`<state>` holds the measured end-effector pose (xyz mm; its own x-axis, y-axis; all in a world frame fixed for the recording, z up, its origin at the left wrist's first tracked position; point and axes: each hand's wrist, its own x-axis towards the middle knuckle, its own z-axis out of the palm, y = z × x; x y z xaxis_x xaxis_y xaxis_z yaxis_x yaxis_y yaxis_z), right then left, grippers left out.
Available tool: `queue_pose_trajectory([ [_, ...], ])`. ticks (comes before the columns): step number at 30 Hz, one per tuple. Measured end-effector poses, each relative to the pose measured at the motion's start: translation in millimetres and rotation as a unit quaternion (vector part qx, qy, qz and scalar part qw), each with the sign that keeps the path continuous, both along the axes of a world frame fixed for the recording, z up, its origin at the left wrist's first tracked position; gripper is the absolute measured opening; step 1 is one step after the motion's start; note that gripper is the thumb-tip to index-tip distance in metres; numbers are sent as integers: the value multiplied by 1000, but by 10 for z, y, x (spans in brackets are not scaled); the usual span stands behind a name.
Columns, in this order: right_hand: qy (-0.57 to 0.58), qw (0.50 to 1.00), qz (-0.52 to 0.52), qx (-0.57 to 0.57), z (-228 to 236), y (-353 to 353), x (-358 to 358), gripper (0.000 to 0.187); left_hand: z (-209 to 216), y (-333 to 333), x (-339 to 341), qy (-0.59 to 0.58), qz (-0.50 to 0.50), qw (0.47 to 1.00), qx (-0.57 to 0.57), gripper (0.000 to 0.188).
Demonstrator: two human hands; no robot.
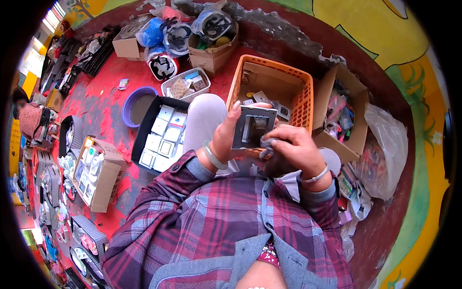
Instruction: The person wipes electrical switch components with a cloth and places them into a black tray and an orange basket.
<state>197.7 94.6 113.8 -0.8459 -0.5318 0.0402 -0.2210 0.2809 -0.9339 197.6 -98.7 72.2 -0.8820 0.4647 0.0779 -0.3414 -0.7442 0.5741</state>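
Observation:
My left hand grips a grey, square switch-plate-like frame by its left edge, thumb along the side. The frame is tilted up in front of me and has a rectangular opening in its middle. My right hand is closed on a small wad of grey cloth, held against the frame's lower right edge. Just beyond, an orange plastic basket contains a cardboard lining and several small square pieces. To the left of my knee, a black tray holds rows of white square switch-like pieces.
A purple basin and a white basket of small parts stand beyond the tray. An open carton of mixed items is at right, beside a clear plastic bag. Another carton sits at left. A wall rises behind.

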Motion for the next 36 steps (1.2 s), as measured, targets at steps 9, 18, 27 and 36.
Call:
queue_pose_trajectory([
  [9,204,970,-123,-45,88,-383,225,22,-96,70,-84,-34,127,991,9,66],
  [18,324,933,-111,113,-16,-618,240,29,15,175,40,31,275,956,-95,70],
  [27,217,969,-76,94,-18,-601,248,23,-61,115,31,45,255,960,-103,71],
  [36,215,965,-13,150,42,-391,208,20,-190,125,8,124,156,971,-129,72],
])
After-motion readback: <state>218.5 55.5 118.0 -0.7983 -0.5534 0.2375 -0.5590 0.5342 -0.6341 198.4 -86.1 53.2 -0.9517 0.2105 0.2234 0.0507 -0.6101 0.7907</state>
